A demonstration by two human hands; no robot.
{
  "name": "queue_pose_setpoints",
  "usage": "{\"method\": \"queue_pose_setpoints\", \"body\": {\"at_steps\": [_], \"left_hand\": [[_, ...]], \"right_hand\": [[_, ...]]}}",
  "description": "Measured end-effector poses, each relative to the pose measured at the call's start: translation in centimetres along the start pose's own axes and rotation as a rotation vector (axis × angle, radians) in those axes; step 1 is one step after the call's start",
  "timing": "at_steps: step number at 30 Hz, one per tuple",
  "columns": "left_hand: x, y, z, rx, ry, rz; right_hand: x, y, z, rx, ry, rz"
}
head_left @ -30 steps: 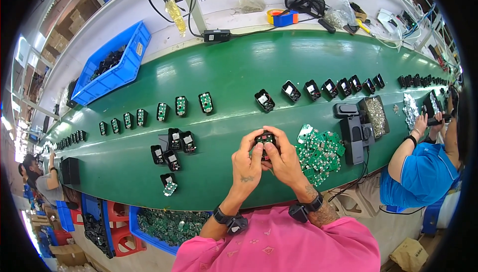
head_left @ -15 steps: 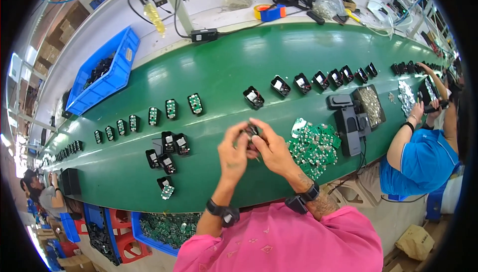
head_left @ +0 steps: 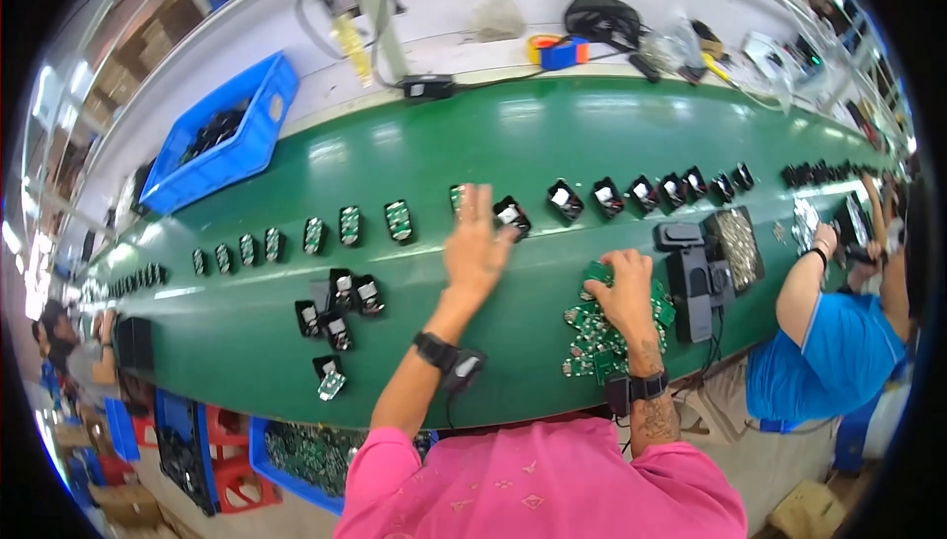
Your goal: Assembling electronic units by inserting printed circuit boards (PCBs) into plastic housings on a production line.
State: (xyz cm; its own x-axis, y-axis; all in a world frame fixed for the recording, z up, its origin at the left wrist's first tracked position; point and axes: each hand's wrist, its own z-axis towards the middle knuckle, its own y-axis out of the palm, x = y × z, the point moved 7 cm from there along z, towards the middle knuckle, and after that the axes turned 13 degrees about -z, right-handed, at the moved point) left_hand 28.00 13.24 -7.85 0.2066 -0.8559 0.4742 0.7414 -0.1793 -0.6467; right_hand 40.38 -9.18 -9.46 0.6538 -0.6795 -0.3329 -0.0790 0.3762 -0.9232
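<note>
My left hand [head_left: 475,255] reaches over the green belt with its fingers stretched out and thumb apart. Its fingertips are at a small black case with a green circuit board in it [head_left: 457,196], which they partly cover. Beside the thumb stands an open black case [head_left: 512,217] with a white part and wires inside. My right hand [head_left: 628,294] is over a loose pile of green circuit boards [head_left: 590,342]. Thumb and forefinger close around one green circuit board [head_left: 598,272] at the pile's upper edge; the other fingers are curled.
Cases with boards [head_left: 398,220] line up leftward; open cases [head_left: 606,197] line up rightward. Several cases [head_left: 341,289] cluster left of me. A dark grey device [head_left: 690,292] and a tray of small metal parts [head_left: 735,248] stand right. A blue crate [head_left: 219,135] sits far left. A co-worker [head_left: 829,342] sits right.
My hands were together around a small dark thing and have parted. The left moved up to the row, where a case with a board now stands; the right moved to the board pile.
</note>
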Motion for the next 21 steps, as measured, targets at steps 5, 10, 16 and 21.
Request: {"method": "queue_pose_setpoints", "body": {"at_steps": [5, 10, 16, 21], "left_hand": [[-0.5, 3.4, 0.2, -0.327, -0.371, -0.095], [0.9, 2.1, -1.0, -0.198, -0.243, -0.265], [6.9, -0.6, -3.2, -0.325, -0.175, -0.38], [7.9, -0.5, -3.9, -0.416, -0.203, -0.682]], "right_hand": [[-0.5, 0.6, 1.4, -0.142, 0.078, 0.314], [-1.8, -2.6, 0.8, 0.225, 0.015, 0.38], [-5.7, -2.8, 0.7, 0.087, -0.17, 0.296], [-6.0, -2.2, 0.4, 0.025, -0.199, 0.278]]}}
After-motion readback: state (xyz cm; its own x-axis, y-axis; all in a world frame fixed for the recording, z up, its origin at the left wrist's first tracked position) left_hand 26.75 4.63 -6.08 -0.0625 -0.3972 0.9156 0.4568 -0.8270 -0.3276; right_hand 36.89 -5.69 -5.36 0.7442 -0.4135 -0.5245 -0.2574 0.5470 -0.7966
